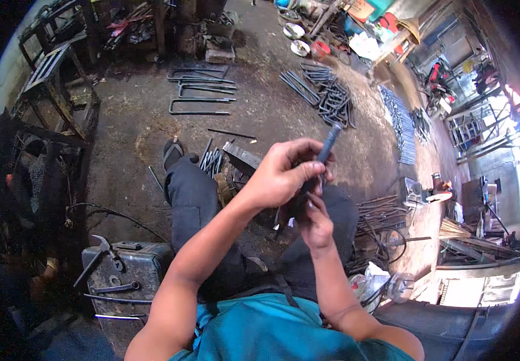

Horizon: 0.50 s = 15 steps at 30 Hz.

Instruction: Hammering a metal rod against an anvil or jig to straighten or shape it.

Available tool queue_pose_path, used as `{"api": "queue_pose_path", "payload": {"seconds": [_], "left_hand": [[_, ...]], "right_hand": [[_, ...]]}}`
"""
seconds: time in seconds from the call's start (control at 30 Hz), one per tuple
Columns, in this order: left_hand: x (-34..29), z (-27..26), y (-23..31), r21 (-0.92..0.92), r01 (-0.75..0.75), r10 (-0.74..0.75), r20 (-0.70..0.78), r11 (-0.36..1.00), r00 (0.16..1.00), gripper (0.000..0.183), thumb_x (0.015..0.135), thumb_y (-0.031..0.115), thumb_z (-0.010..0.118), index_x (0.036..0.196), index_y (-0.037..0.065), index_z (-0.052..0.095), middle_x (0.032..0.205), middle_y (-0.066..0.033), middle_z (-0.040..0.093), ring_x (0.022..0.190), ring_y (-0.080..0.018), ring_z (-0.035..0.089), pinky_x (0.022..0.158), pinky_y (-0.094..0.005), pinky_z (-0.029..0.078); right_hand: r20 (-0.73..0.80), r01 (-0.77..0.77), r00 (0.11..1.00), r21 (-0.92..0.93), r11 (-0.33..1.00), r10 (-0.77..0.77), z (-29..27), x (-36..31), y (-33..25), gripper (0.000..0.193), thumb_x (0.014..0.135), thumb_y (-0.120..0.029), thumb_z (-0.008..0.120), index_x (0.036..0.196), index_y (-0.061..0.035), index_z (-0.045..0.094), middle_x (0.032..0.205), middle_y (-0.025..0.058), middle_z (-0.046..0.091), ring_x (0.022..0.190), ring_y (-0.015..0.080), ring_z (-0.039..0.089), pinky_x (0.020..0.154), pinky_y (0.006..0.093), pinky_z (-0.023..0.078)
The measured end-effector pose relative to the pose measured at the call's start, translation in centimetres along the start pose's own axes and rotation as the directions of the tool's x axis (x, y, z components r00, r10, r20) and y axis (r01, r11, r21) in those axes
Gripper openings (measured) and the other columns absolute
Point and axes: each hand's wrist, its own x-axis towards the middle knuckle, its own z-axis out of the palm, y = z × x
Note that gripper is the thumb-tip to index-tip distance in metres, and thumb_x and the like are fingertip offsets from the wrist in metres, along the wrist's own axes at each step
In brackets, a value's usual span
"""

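A dark metal rod (330, 143) with a threaded-looking upper end slants up in front of me. My left hand (287, 174) is closed on it, thumb and fingers pinching it below that end. Just beneath, my right hand (316, 224) has its fingers curled around the lower part of the rod, which is largely hidden. Beyond my hands, a block-like metal piece (242, 157) sits between my legs. Several short rods (212, 160) lie beside it on the floor, with one longer rod (232, 133) further off.
U-shaped bent rods (200, 112) lie ahead; a heap of them (335, 105) is to the right. A dark case (134, 274) at my left carries a hammer (99, 256) and a wrench (119, 288). Long rods (383, 213) and a cable loop (401, 243) lie right.
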Motion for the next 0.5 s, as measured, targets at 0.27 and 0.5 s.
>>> {"api": "queue_pose_path", "payload": {"seconds": [0.27,0.5], "left_hand": [[-2.3,5.1,4.5,0.315,0.053,-0.02,-0.107,0.947,0.994,0.022,0.082,0.003,0.069,0.101,-0.006,0.061,0.082,-0.0109,0.068,0.067,-0.0136,0.064,0.06,-0.0273,0.053],[-0.8,10.1,2.9,0.121,0.242,-0.222,-0.156,0.963,0.963,0.023,0.082,0.007,0.071,0.097,-0.006,0.059,0.08,-0.0162,0.067,0.064,-0.0218,0.066,0.053,-0.0322,0.055]], "right_hand": [[0.48,0.347,0.771,0.236,0.908,-0.419,3.0,4.4,-10.8,0.076,0.093,-0.06,0.038,0.144,-0.0036,0.031,0.144,0.0316,0.032,0.134,0.0464,0.031,0.113,0.0523,0.022],[0.417,0.255,0.695,0.619,0.743,-0.586,4.6,3.8,-14.3,0.088,0.09,-0.066,0.039,0.152,-0.012,0.009,0.155,0.0281,0.001,0.142,0.0475,0.006,0.116,0.0561,0.009]]}}
